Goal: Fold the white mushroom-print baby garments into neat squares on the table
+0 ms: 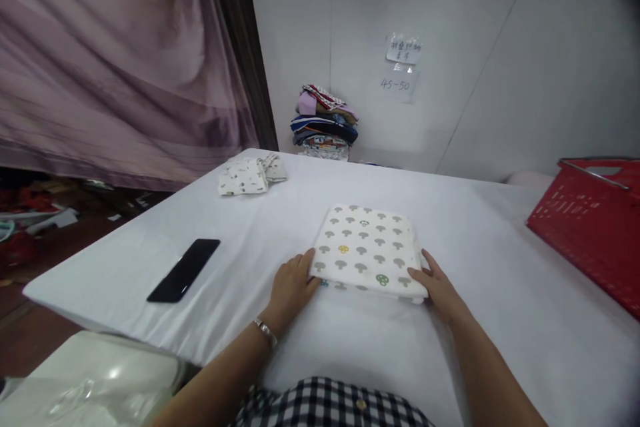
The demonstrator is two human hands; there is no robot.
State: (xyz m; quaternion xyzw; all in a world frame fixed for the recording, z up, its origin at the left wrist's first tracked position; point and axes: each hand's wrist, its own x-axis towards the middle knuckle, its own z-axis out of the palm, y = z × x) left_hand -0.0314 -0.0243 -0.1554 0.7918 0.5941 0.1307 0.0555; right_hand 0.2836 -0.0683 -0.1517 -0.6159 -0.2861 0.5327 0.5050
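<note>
A white cloth (pixel 367 247) printed with grey mushrooms, a few of them yellow or green, lies folded into a thick flat rectangle on the white-covered table. My left hand (pixel 294 285) grips its near left corner, the thumb along the front edge. On the opposite side my right hand (pixel 443 290) holds the near right corner, with one digit over the top and another along the side. The fold layers show at the front edge. Parts of the fingers are hidden against the cloth.
A black phone (pixel 185 271) lies on the table's left side. Behind it sits a crumpled patterned cloth (pixel 245 177). A red basket (pixel 595 220) stands at the right edge. Stacked folded fabrics (pixel 325 123) rise beyond the far edge, by the wall. A pale stool-like seat (pixel 95 373) is at lower left.
</note>
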